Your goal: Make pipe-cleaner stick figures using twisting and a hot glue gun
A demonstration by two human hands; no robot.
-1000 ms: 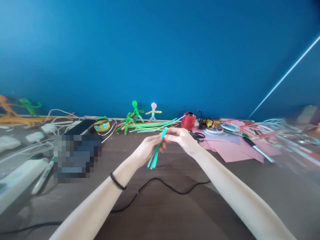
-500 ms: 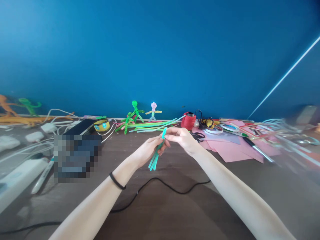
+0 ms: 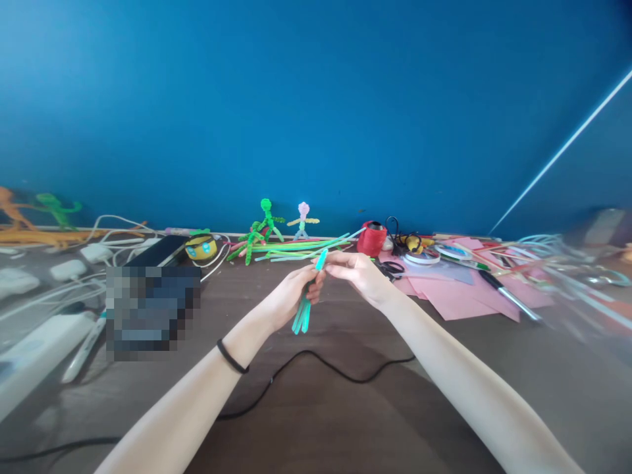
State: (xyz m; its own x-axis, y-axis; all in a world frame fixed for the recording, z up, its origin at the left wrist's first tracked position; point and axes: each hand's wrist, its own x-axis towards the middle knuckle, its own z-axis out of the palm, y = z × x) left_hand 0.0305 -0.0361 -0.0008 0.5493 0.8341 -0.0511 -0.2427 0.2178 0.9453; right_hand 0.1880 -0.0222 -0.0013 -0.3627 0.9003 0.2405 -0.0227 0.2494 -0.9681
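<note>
Above the middle of the brown table [image 3: 345,408], both my hands meet on a small bundle of teal pipe cleaners [image 3: 302,315]. My left hand [image 3: 289,297] is closed round the bundle's middle, and the loose ends hang down below it. My right hand [image 3: 356,273] pinches the bundle's upper tip between thumb and fingers. A black band sits on my left wrist.
Pipe-cleaner figures [image 3: 266,227] and loose green pipe cleaners [image 3: 296,249] lie by the blue wall. A red spool [image 3: 372,238], scissors [image 3: 392,268], pink paper [image 3: 459,293] and a pen [image 3: 508,296] sit at the right. White cables and chargers [image 3: 59,276] crowd the left. A black cable [image 3: 316,368] crosses under my arms.
My hands have shifted slightly left with the bundle; the right-hand pinch at the top tip has turned a little. Nothing else has moved.
</note>
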